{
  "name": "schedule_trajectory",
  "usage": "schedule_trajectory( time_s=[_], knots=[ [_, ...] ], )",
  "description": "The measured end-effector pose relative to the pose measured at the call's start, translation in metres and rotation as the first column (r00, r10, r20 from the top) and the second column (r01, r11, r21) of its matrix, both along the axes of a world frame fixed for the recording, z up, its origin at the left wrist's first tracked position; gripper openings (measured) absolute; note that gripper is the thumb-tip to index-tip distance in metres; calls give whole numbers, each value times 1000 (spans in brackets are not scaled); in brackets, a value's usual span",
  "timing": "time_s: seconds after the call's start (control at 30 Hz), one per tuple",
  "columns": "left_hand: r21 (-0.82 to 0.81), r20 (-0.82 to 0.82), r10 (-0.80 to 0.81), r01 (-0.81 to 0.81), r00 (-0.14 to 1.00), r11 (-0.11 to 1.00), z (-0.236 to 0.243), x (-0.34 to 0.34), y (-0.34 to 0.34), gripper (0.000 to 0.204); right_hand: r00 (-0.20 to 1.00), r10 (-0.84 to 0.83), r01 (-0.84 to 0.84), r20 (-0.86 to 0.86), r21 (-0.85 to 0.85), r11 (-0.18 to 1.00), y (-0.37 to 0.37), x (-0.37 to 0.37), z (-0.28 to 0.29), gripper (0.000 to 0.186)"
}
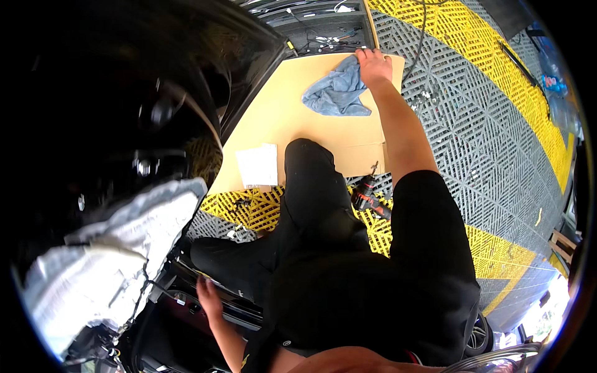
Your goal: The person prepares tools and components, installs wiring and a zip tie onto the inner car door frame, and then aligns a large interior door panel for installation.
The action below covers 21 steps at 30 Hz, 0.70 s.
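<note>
My right hand [375, 66] reaches out to the far right corner of a brown cardboard sheet [267, 118]. Its fingers are apart and bend over the sheet's far edge; the fingertips are hard to make out. A crumpled blue-grey cloth [339, 90] lies on the cardboard, right against that hand. Low on the left, my left hand [210, 298] is slightly blurred, fingers apart with nothing seen in them. It is beside a glossy black sill [233, 295] of a vehicle. My knee [308, 155] is over the cardboard's near edge.
A white paper [258, 165] lies on the cardboard's near left. Beside my right leg is a black and red cordless drill [370, 199] with a bit. Beyond the cardboard, a dark tray [323, 28] holds small tools. Black body panels and silvery sheeting [130, 255] fill the left.
</note>
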<state>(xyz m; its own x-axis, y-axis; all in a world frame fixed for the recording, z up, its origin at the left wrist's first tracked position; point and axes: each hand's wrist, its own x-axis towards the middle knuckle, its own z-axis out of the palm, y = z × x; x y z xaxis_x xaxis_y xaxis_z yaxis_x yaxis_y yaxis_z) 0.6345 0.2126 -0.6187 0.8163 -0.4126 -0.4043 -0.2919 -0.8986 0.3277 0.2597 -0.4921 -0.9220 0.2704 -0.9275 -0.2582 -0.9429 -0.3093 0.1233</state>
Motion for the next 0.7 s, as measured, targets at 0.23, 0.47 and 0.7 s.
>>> schedule_trajectory(
  time_s=[0.23, 0.47, 0.7],
  knots=[
    [-245, 185, 17, 29, 983, 969, 41, 3, 29, 47, 992, -124, 124, -5, -56, 991, 38, -30, 30, 37],
    [-105, 128, -3, 17, 992, 994, -15, 10, 131, 49, 952, -285, 293, -110, 63, 954, 99, -128, 8, 34],
    [42, -44, 105, -103, 994, 994, -42, 23, 110, 52, 921, -369, 376, -126, 38, 926, 182, -248, -17, 34]
  ],
)
